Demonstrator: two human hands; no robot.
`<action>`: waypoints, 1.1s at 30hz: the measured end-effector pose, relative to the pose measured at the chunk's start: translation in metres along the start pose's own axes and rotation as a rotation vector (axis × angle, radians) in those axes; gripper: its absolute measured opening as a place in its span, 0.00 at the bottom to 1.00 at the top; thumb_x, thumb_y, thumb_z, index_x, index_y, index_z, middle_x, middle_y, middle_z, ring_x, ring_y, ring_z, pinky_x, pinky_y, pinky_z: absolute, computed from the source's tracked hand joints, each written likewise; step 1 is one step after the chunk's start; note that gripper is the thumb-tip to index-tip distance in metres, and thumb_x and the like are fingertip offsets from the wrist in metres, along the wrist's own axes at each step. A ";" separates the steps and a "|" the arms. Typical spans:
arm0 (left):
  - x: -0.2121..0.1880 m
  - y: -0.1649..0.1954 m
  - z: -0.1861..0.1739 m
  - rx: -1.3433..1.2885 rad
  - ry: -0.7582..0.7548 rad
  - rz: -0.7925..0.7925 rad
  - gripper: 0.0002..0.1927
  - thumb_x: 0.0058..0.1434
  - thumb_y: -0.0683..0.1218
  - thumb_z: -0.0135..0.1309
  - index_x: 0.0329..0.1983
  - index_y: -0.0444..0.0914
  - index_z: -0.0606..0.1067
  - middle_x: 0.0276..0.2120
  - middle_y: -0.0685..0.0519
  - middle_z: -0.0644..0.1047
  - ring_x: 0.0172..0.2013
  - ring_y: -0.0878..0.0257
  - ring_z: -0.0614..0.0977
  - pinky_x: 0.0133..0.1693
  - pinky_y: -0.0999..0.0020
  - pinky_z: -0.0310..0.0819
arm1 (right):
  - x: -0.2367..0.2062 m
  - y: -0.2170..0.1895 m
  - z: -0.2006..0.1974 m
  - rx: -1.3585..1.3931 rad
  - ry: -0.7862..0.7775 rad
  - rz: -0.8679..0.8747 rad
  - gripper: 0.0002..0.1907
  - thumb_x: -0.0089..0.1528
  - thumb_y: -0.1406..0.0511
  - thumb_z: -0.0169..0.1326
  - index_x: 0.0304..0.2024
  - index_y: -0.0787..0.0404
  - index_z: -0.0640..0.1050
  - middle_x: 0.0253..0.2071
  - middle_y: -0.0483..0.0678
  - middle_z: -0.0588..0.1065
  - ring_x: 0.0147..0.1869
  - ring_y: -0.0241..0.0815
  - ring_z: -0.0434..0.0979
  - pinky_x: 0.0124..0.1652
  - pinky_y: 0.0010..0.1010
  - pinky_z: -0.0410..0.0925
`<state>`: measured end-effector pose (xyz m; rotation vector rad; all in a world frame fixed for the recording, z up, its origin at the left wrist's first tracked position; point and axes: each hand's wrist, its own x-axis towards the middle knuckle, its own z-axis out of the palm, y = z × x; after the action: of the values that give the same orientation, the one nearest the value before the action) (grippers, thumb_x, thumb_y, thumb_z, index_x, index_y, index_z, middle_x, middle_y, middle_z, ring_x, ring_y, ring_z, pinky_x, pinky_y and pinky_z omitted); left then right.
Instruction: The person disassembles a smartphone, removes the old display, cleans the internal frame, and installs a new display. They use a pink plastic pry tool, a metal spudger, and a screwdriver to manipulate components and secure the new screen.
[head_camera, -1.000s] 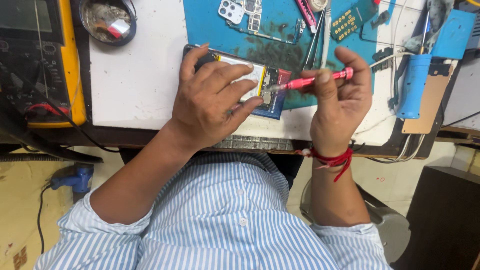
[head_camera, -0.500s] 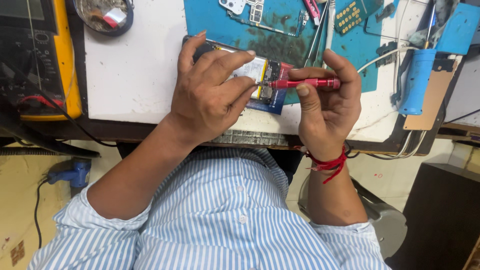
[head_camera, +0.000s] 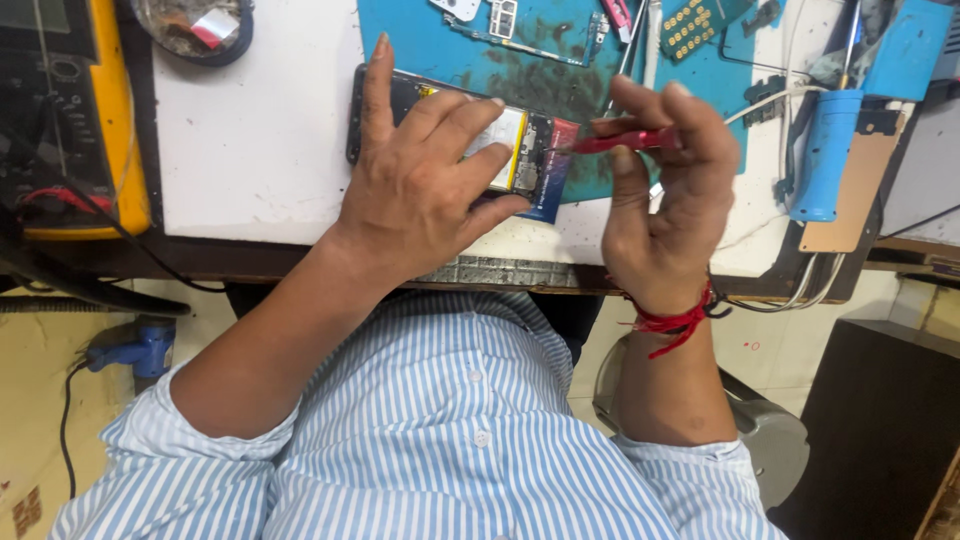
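Note:
An opened phone (head_camera: 525, 150) with its back off lies on the white bench top, half on a blue work mat (head_camera: 560, 75). My left hand (head_camera: 425, 185) lies spread over the phone and presses it down. My right hand (head_camera: 660, 190) pinches a thin red-handled screwdriver (head_camera: 625, 142). Its metal tip points left and touches the phone's exposed lower end beside the battery. A red thread is tied round my right wrist.
A yellow multimeter (head_camera: 75, 120) with leads stands at the left. A round dish (head_camera: 195, 28) of small parts sits at the top left. A blue-handled soldering iron (head_camera: 825, 150), loose phone parts and a green circuit board (head_camera: 690, 25) lie at the top right.
The bench has slid down and grown larger in view. My right hand turned the screwdriver so its tip reaches the phone's end; my left hand stays on the phone.

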<state>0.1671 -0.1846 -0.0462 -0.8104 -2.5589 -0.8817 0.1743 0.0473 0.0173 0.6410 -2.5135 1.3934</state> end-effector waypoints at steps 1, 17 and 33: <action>0.000 -0.001 0.001 -0.003 -0.003 0.003 0.22 0.64 0.61 0.66 0.44 0.39 0.81 0.57 0.48 0.76 0.63 0.53 0.75 0.73 0.31 0.30 | 0.000 0.001 0.000 -0.010 -0.013 -0.008 0.26 0.77 0.81 0.46 0.72 0.58 0.58 0.65 0.58 0.71 0.59 0.42 0.79 0.60 0.31 0.76; -0.003 -0.001 0.006 -0.017 -0.009 -0.015 0.21 0.65 0.62 0.66 0.45 0.40 0.82 0.58 0.49 0.77 0.63 0.54 0.75 0.73 0.32 0.29 | 0.028 -0.025 -0.003 -0.500 -0.067 -0.074 0.13 0.69 0.73 0.63 0.50 0.63 0.71 0.40 0.54 0.79 0.36 0.43 0.81 0.37 0.31 0.72; 0.000 0.000 0.002 -0.014 -0.017 -0.010 0.21 0.65 0.61 0.67 0.43 0.39 0.82 0.55 0.50 0.79 0.62 0.55 0.74 0.73 0.34 0.30 | 0.086 -0.063 -0.039 -1.173 -0.649 -0.079 0.17 0.69 0.54 0.57 0.29 0.55 0.78 0.16 0.48 0.73 0.20 0.47 0.74 0.25 0.36 0.66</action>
<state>0.1669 -0.1829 -0.0477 -0.8134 -2.5762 -0.9005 0.1260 0.0274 0.1184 0.9335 -3.0456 -0.5226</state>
